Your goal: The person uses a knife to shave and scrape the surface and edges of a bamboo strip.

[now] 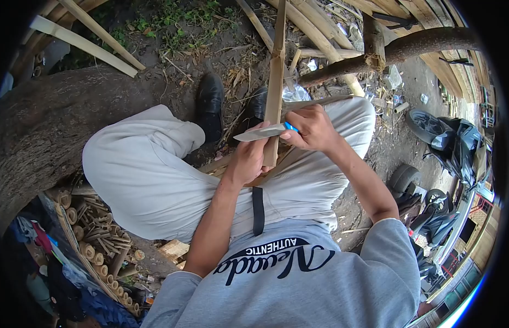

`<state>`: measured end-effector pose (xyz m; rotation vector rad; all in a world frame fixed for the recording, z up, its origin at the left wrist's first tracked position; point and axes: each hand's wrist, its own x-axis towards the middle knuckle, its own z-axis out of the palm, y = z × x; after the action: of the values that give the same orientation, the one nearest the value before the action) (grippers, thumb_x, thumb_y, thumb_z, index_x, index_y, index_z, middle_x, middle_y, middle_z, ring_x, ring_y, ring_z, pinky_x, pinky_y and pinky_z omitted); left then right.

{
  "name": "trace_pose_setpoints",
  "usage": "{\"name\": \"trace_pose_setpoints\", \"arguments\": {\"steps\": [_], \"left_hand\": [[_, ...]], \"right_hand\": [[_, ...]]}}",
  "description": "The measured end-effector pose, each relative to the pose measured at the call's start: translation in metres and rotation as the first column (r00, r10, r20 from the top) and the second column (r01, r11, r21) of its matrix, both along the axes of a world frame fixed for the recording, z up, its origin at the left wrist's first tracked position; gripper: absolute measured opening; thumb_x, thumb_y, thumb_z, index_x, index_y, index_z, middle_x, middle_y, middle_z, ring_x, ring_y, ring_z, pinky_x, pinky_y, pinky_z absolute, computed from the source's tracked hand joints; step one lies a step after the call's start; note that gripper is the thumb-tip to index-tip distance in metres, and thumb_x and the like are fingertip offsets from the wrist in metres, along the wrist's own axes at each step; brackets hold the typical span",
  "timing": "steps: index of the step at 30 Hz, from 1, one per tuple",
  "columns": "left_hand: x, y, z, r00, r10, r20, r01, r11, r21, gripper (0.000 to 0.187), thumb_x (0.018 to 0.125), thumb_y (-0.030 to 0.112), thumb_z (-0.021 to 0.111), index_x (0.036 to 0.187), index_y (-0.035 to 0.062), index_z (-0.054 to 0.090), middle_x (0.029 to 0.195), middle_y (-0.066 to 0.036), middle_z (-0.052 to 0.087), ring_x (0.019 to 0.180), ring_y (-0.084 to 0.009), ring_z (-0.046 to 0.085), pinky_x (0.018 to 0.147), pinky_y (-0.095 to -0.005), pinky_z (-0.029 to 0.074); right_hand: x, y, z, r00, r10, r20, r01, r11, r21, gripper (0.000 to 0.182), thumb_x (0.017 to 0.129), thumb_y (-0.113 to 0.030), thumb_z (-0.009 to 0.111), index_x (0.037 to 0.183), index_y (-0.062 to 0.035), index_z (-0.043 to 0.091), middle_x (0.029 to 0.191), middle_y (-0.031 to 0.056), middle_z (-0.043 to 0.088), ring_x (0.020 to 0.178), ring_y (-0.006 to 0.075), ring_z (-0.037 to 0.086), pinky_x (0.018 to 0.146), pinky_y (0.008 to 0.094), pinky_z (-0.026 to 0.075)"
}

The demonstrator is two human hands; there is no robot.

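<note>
My right hand [310,127] is closed around the blue handle [290,127] of a knife. The knife's broad metal blade [260,133] points left and lies across a long bamboo strip [273,90], apparently touching it. Below the blade, my left hand [248,161] is wrapped around the strip near its lower end. From my lap the strip runs up and away between my knees. Part of my left hand's fingers is hidden behind the strip and blade.
A thick trunk [41,126] lies at the left, with cut bamboo pieces [98,232] stacked below it. Bamboo poles [320,33] and a branch [418,46] stand ahead to the right. Motorbikes [451,136] are parked at the right. Black shoes [209,104] rest on dirt.
</note>
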<state>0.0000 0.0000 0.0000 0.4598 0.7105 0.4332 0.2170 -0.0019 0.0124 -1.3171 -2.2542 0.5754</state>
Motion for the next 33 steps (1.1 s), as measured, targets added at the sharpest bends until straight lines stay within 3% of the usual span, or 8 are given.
{"name": "trace_pose_setpoints", "arguments": {"steps": [3,5,6,12,15,20,29,33], "left_hand": [[0.011,-0.013,0.0,1.0,0.008,-0.019,-0.008,1.0,-0.022,0.034,0.106,0.043,0.045,0.097,0.0109,0.051,0.061,0.002,0.043,0.041,-0.0057,0.04,0.035,-0.0227,0.031],[0.014,-0.016,-0.007,0.983,0.058,-0.177,-0.017,0.974,0.225,0.034,0.107,0.041,0.043,0.093,0.0105,0.051,0.061,0.003,0.04,0.04,-0.0056,0.036,0.035,-0.0227,0.027],[0.01,-0.007,0.015,0.989,0.052,-0.139,-0.042,0.996,0.072,0.036,0.108,0.04,0.041,0.089,0.0106,0.05,0.062,0.003,0.04,0.04,-0.0058,0.034,0.034,-0.0228,0.024],[0.009,0.006,0.017,0.985,0.122,0.121,-0.105,0.984,-0.141,0.038,0.109,0.038,0.038,0.084,0.0109,0.047,0.053,0.004,0.033,0.036,-0.0055,0.029,0.033,-0.0229,0.023],[0.011,0.007,0.018,0.996,0.088,0.021,-0.086,0.993,-0.086,0.039,0.11,0.037,0.036,0.084,0.0108,0.046,0.05,0.004,0.03,0.035,-0.0056,0.026,0.032,-0.023,0.021],[0.014,0.006,0.022,0.994,0.105,-0.01,-0.105,0.989,-0.106,0.04,0.11,0.038,0.036,0.083,0.0102,0.046,0.051,0.004,0.03,0.034,-0.0054,0.026,0.032,-0.0229,0.021],[0.009,-0.001,0.013,0.996,0.086,-0.026,-0.087,0.994,-0.064,0.04,0.109,0.04,0.037,0.083,0.0113,0.046,0.051,0.005,0.031,0.035,-0.0048,0.027,0.033,-0.0226,0.021],[0.003,0.007,0.011,0.98,0.099,0.171,-0.078,0.989,-0.124,0.039,0.108,0.042,0.039,0.085,0.0117,0.046,0.055,0.004,0.034,0.038,-0.0049,0.031,0.034,-0.0223,0.023]], "right_hand": [[0.013,0.002,0.001,0.998,0.045,0.046,-0.046,0.998,0.034,0.049,0.098,-0.046,0.057,0.072,-0.0042,0.051,0.056,0.0118,0.043,0.05,0.0361,0.05,0.051,0.0446,0.042],[0.034,0.021,-0.024,0.993,-0.087,0.081,0.075,0.987,0.145,0.046,0.096,-0.045,0.062,0.072,-0.0069,0.053,0.055,0.0104,0.051,0.048,0.034,0.055,0.048,0.0431,0.045],[0.047,0.031,-0.044,0.987,-0.14,0.08,0.127,0.981,0.15,0.045,0.097,-0.043,0.06,0.073,-0.0062,0.053,0.056,0.0118,0.051,0.049,0.0352,0.055,0.048,0.0438,0.045],[0.043,0.053,-0.051,0.949,-0.316,-0.01,0.315,0.949,-0.012,0.042,0.1,-0.038,0.057,0.075,-0.0043,0.054,0.057,0.0161,0.053,0.052,0.0388,0.056,0.05,0.0457,0.045],[0.02,0.04,-0.035,0.991,-0.133,-0.015,0.134,0.982,0.134,0.041,0.099,-0.038,0.058,0.075,-0.0048,0.055,0.057,0.0153,0.054,0.05,0.0377,0.055,0.049,0.0458,0.044],[0.007,0.037,-0.001,0.999,0.01,0.042,-0.013,0.997,0.08,0.044,0.097,-0.042,0.059,0.071,-0.0076,0.057,0.051,0.011,0.052,0.047,0.0354,0.054,0.047,0.0446,0.044],[0.081,0.091,-0.081,0.974,-0.221,0.049,0.214,0.969,0.123,0.046,0.101,-0.04,0.053,0.074,-0.0036,0.056,0.057,0.0186,0.054,0.052,0.0412,0.057,0.051,0.0474,0.047],[0.082,0.108,-0.086,0.969,-0.246,0.031,0.239,0.959,0.152,0.045,0.101,-0.041,0.053,0.077,-0.0029,0.057,0.058,0.0205,0.055,0.055,0.0427,0.058,0.053,0.0484,0.046]]}}
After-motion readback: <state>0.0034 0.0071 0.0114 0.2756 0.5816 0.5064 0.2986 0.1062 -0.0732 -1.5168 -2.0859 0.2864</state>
